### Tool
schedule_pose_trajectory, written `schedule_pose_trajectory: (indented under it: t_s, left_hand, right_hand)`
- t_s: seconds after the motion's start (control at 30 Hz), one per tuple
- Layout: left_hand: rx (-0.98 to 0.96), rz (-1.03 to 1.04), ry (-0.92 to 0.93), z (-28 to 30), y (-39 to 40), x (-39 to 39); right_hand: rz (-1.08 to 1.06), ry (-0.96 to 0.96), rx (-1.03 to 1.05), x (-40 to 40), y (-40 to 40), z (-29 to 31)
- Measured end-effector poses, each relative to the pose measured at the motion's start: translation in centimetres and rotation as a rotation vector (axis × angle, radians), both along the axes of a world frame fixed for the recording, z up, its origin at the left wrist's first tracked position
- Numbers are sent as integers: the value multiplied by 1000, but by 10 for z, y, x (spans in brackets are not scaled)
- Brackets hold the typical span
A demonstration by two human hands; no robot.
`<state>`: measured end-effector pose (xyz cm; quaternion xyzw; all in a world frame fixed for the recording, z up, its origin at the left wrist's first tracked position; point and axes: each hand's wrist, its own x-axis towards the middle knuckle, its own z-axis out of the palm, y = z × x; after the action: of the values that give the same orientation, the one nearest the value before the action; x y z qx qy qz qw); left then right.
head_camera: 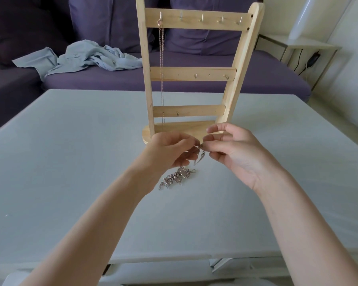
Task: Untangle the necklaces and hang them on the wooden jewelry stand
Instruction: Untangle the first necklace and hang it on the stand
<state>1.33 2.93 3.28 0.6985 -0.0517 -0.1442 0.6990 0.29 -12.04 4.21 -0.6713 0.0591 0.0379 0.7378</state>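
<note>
A wooden jewelry stand (194, 71) with three hooked crossbars stands upright on the white table (70, 162). A thin rose-gold necklace (161, 65) hangs from the top bar's leftmost hook down to the base. Just in front of the stand's base, my left hand (170, 149) and my right hand (232, 149) pinch a silver chain (201, 155) between their fingertips, close together. The rest of that silver necklace tangle (177, 177) lies heaped on the table below my hands.
A purple sofa (174, 79) runs behind the table, with a crumpled light-blue garment (87, 58) on its seat. A pale side table (298, 48) with a dark cable stands at the back right. The table's near edge runs below my forearms.
</note>
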Motion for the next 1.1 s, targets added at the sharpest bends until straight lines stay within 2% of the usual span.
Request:
schedule_pose_trajectory:
  t_s: [0.1, 0.23, 0.37, 0.5, 0.63, 0.8, 0.93, 1.1]
  left_hand:
    - [206, -20, -170, 1, 2, -1]
    - [457, 19, -491, -3, 0, -2]
    - [538, 64, -605, -4, -2, -1]
    - [506, 75, -542, -4, 1, 1]
    - [372, 67, -433, -2, -2, 1]
    - [273, 21, -329, -1, -4, 3]
    - [168, -11, -177, -1, -3, 4]
    - [79, -78, -74, 1, -3, 2]
  right_hand:
    - [2, 12, -9, 1, 0, -1]
    - [24, 33, -11, 0, 2, -1]
    - [22, 24, -7, -1, 1, -1]
    - [79, -15, -131, -3, -1, 1]
    - [72, -18, -268, -4, -1, -1]
    - [55, -39, -342, -3, 0, -4]
    - [8, -25, -352, -2, 2, -3]
    - [19, -66, -501, -1, -1, -5]
